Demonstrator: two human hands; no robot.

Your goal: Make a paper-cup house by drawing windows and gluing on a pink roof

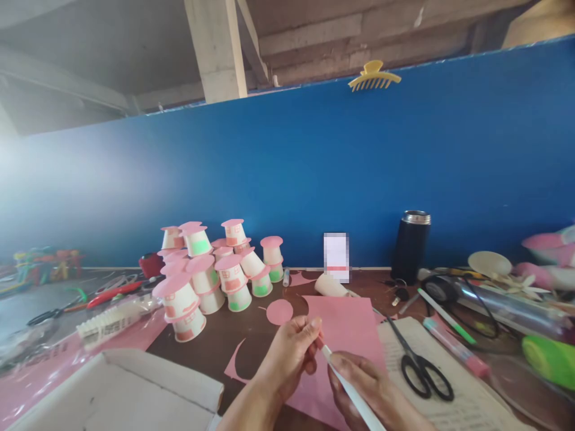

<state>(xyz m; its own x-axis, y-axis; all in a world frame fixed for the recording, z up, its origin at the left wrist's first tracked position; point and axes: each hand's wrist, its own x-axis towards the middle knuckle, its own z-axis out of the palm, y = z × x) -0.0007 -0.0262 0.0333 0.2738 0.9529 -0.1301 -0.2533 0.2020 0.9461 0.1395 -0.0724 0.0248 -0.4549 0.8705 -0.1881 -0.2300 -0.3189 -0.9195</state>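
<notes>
My right hand (359, 380) is closed around the white barrel of a marker pen (348, 389), held slantwise with its red end up and to the left. At that red end, the thumb and fingers of my left hand (291, 347) are pinched together; whether a cap is on the tip I cannot tell. Below both hands lies a pink paper sheet (345, 323). A cut pink paper circle (279, 312) and a curved pink offcut (234, 363) are to the left of it. Black-handled scissors (420, 371) rest on a printed page (399, 341) to the right.
Stacked paper cups (233, 281) with pink discs and drawn windows stand back left. An open white box (135, 389) is front left. A dark flask (411, 245) stands by the blue partition (287, 179). A green-tipped marker (447, 315) and a glitter tube (453, 346) lie right.
</notes>
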